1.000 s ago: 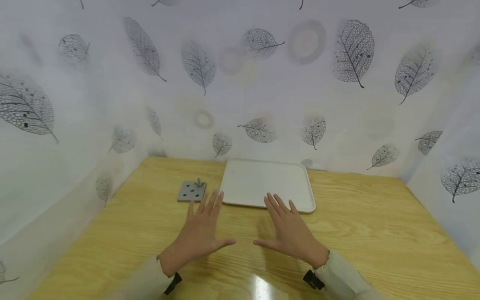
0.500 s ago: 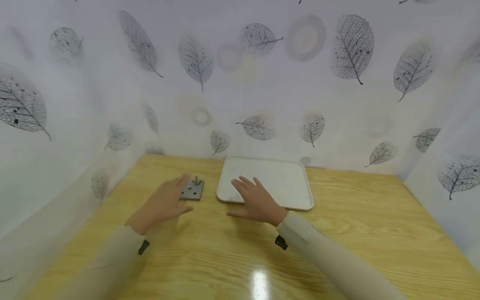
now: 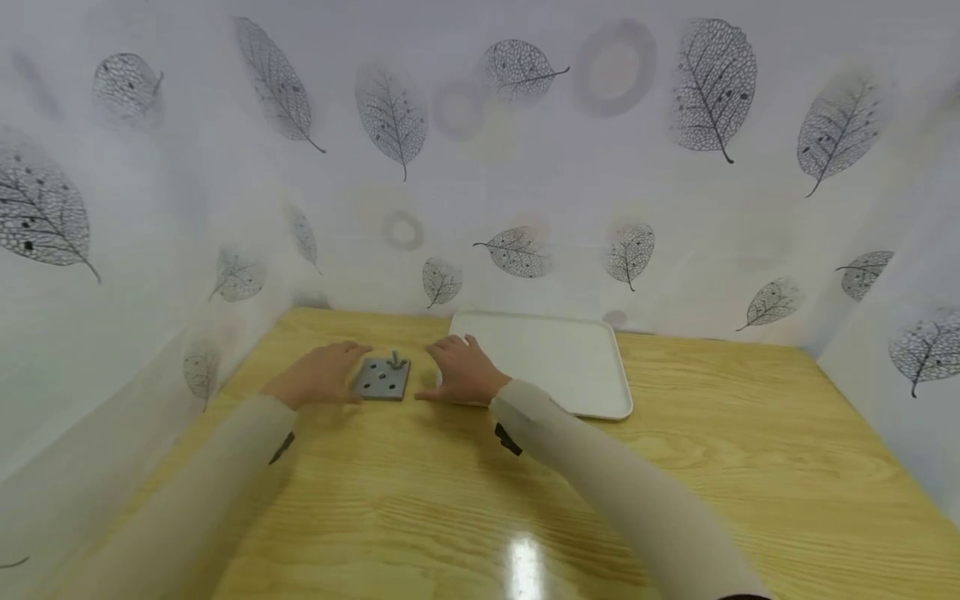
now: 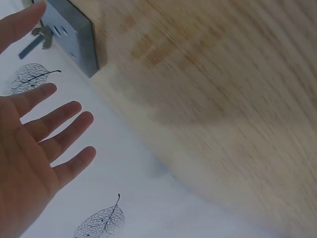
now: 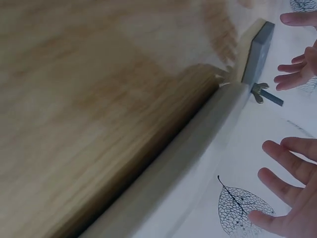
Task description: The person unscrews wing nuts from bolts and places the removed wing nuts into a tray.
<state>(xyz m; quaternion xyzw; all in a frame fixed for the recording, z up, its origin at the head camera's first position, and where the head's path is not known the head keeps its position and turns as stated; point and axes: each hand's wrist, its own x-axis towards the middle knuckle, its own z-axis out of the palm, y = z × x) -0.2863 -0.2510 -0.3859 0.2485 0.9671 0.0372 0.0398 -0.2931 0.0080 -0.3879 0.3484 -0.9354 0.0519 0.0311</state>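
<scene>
A grey square plate (image 3: 381,385) with several holes lies on the table at the left. On its far right corner a wing nut (image 3: 396,362) sits on an upright bolt, seen also as a wing nut (image 5: 258,92) in the right wrist view. My left hand (image 3: 318,375) is at the plate's left side, its fingers spread in the left wrist view. My right hand (image 3: 467,372) is to the plate's right, over the left edge of a white tray (image 3: 555,358), fingers apart and slightly bent. Neither hand holds anything.
The white tray lies behind and right of the plate, near the back edge of the wooden table (image 3: 450,508). A pale curtain (image 3: 570,183) printed with leaves hangs behind the table and along both sides.
Both hands have moved forward and left, from in front of the tray to either side of the plate. The plate and the tray have stayed in place.
</scene>
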